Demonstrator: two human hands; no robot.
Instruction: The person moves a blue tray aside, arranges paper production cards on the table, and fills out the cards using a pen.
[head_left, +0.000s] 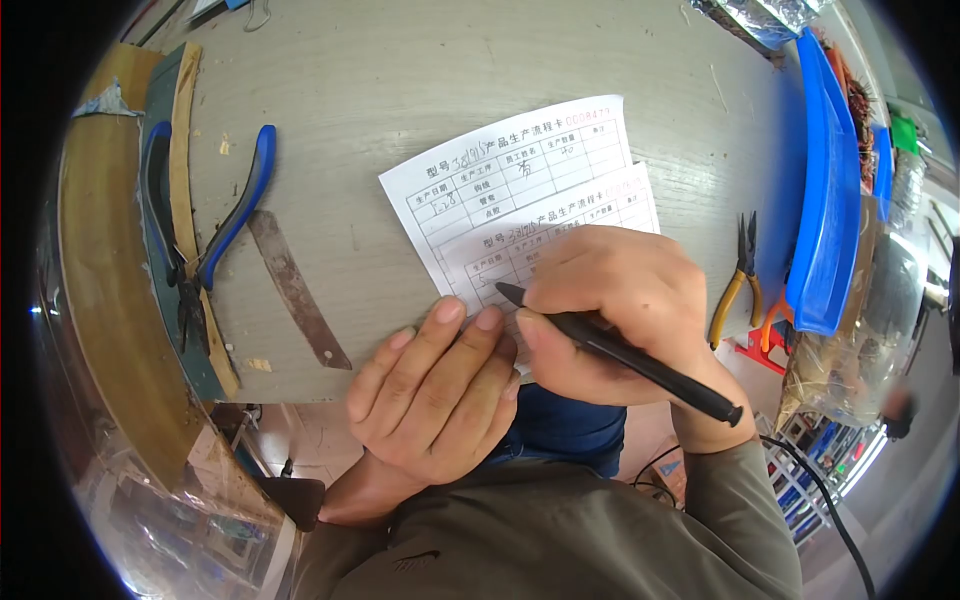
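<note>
My right hand [620, 310] is closed around a black pen [650, 372], its tip on the lower printed card [590, 220], in the left column beside a handwritten mark. An upper card [520, 145] with handwritten entries lies partly overlapping the lower one. My left hand [440, 390] rests with its fingers stretched out at the cards' lower left edge, by the table's front edge. The right hand hides part of the lower card.
Blue-handled pliers [235, 210] and a flat rusty metal strip [295, 290] lie at the left, beside a wooden strip [183, 150]. Yellow-handled pliers [735, 300] and a blue tray [830, 200] are at the right. A black cable [830, 500] hangs at the lower right.
</note>
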